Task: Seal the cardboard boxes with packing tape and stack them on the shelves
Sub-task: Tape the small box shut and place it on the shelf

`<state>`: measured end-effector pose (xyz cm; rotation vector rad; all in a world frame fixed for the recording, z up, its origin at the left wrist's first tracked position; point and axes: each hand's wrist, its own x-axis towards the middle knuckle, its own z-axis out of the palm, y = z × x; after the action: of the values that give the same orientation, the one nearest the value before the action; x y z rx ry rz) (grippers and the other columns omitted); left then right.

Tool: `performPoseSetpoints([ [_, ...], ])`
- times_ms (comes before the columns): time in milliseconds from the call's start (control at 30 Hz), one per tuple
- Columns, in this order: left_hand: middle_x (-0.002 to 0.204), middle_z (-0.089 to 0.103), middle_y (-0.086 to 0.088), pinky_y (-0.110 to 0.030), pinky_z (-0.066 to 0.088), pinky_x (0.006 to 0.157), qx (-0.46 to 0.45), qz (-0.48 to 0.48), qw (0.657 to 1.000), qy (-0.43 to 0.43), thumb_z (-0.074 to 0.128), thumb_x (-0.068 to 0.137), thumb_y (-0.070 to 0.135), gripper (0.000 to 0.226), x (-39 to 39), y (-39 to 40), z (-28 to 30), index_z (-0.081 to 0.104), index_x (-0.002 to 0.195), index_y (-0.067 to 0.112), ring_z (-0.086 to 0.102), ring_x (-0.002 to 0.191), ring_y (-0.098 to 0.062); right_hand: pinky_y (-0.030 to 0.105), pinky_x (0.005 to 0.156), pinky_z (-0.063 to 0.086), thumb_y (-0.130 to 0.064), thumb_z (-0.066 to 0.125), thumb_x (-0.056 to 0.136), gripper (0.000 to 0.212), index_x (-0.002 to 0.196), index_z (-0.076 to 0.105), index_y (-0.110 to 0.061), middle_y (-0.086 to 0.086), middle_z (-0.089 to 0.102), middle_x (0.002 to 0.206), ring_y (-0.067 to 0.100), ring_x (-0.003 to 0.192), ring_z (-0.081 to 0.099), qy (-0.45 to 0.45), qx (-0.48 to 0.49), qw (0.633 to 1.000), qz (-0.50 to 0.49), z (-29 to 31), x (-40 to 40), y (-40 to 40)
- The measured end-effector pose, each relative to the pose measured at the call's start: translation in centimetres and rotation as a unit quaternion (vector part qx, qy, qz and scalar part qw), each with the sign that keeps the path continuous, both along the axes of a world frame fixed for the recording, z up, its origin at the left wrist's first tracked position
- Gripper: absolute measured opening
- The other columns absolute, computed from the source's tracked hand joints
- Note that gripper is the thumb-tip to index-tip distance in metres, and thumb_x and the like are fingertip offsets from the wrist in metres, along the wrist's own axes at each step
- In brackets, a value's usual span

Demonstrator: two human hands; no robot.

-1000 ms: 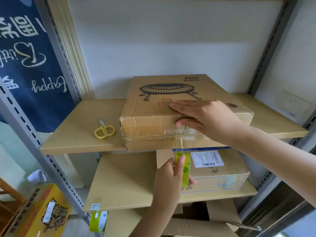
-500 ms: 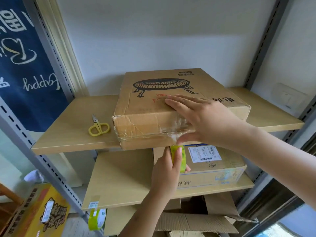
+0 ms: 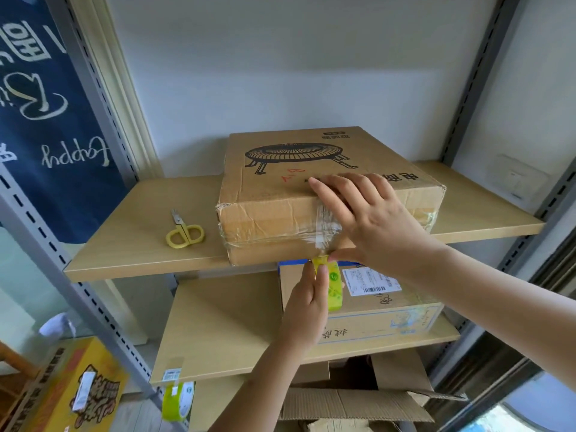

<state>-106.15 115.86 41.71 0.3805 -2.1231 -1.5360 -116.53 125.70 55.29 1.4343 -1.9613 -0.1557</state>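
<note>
The left hand (image 3: 307,302) is gripping the yellow-green tape roll (image 3: 333,286) below the upper shelf's front edge (image 3: 140,268); the right hand (image 3: 371,224), fingers flat, is pressing tape onto the overhanging heater box (image 3: 280,194). Keeping the strip taut should prevent wrinkles.

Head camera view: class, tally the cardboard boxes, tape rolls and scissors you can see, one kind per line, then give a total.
Cardboard boxes: 4 (top shelf, lower shelf, open one below, yellow printed one)
Tape rolls: 2 (in the left hand, hanging low)
Scissors: 1
Total: 7
</note>
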Motion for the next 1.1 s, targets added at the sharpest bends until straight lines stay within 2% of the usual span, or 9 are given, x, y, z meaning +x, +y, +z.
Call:
performPoseSetpoints([
  [133,0.071,0.055,0.018,-0.022,0.040,0.065,-0.093,0.009,0.994,-0.050,0.014,0.083,0.086,0.068,1.9,-1.3,1.2,0.053,0.096,0.033,0.052,0.068,-0.001,0.048,0.101,0.038,-0.077,0.068,0.066,0.115,0.151,0.033,-0.008,0.013,0.049,0.139,0.034,0.120,0.049,-0.016,-0.051,0.999,-0.002,-0.2,-0.1,-0.4],
  [233,0.089,0.066,0.010,-0.030,0.049,0.079,-0.155,0.051,0.986,-0.027,0.022,0.092,0.076,0.057,5.5,-2.6,2.2,0.057,0.100,0.032,0.062,0.086,-0.007,0.050,0.107,0.035,-0.072,0.075,0.063,0.115,0.150,0.037,-0.007,0.014,0.048,0.140,0.036,0.124,0.049,-0.033,-0.058,0.997,-0.024,0.0,0.6,-0.9],
  [367,0.075,0.063,0.010,-0.028,0.051,0.058,-0.268,0.202,0.935,0.118,0.029,0.104,0.054,0.043,11.6,-7.6,5.2,0.060,0.087,0.029,0.064,0.066,-0.012,0.053,0.114,0.030,-0.064,0.066,0.081,0.091,0.148,0.040,-0.009,0.014,0.044,0.144,0.034,0.133,0.042,-0.073,-0.160,0.983,0.058,0.3,5.1,-2.8],
  [433,0.075,0.064,0.011,-0.025,0.051,0.060,-0.197,0.283,0.924,0.167,0.036,0.103,0.042,0.035,13.4,-10.7,6.7,0.061,0.084,0.027,0.063,0.068,-0.012,0.039,0.092,0.048,-0.040,0.063,0.093,0.047,0.129,0.057,-0.010,0.008,0.058,0.123,0.028,0.110,0.056,-0.097,-0.223,0.955,0.173,-0.2,9.6,-5.9],
  [500,0.073,0.064,0.006,-0.035,0.053,0.066,-0.099,0.345,0.916,0.178,0.039,0.101,0.030,0.031,14.6,-13.1,7.9,0.062,0.082,0.020,0.062,0.070,-0.016,0.028,0.057,0.043,-0.020,0.072,0.086,0.013,0.096,0.067,-0.013,0.003,0.062,0.089,0.024,0.073,0.061,-0.132,-0.224,0.946,0.195,-0.3,13.6,-10.4],
  [567,0.072,0.064,0.005,-0.044,0.055,0.068,-0.066,0.382,0.906,0.168,0.040,0.099,0.022,0.028,15.5,-14.2,8.2,0.063,0.082,0.020,0.063,0.071,-0.016,0.026,0.049,0.031,-0.005,0.076,0.075,0.017,0.087,0.066,-0.012,0.006,0.062,0.090,0.024,0.062,0.061,-0.218,-0.128,0.964,0.085,0.1,16.2,-15.4],
  [700,0.071,0.064,0.007,-0.035,0.053,0.063,-0.076,0.373,0.915,0.136,0.041,0.099,0.022,0.029,17.2,-13.9,6.2,0.063,0.080,0.025,0.064,0.070,-0.013,0.024,0.062,0.038,-0.004,0.052,0.096,0.018,0.107,0.066,-0.006,0.009,0.064,0.102,0.022,0.080,0.062,-0.407,-0.026,0.908,-0.092,-0.6,15.3,-22.3],
  [800,0.067,0.063,0.007,-0.020,0.045,0.056,-0.056,0.351,0.926,0.127,0.041,0.098,0.031,0.030,17.6,-13.2,4.3,0.062,0.076,0.025,0.061,0.064,-0.010,0.022,0.048,0.030,0.004,0.053,0.089,0.021,0.093,0.064,-0.014,0.001,0.050,0.072,0.014,0.055,0.041,-0.413,-0.012,0.904,-0.110,-0.4,14.8,-22.6],
  [1100,0.075,0.060,0.008,-0.038,0.048,0.062,-0.075,0.262,0.946,0.175,0.038,0.098,0.044,0.025,14.6,-10.5,1.7,0.057,0.085,0.036,0.058,0.069,-0.016,0.029,0.060,0.036,0.000,0.058,0.090,0.011,0.089,0.061,-0.011,0.002,0.048,0.075,0.029,0.080,0.061,-0.426,-0.039,0.895,-0.123,-0.9,15.4,-18.5],
])
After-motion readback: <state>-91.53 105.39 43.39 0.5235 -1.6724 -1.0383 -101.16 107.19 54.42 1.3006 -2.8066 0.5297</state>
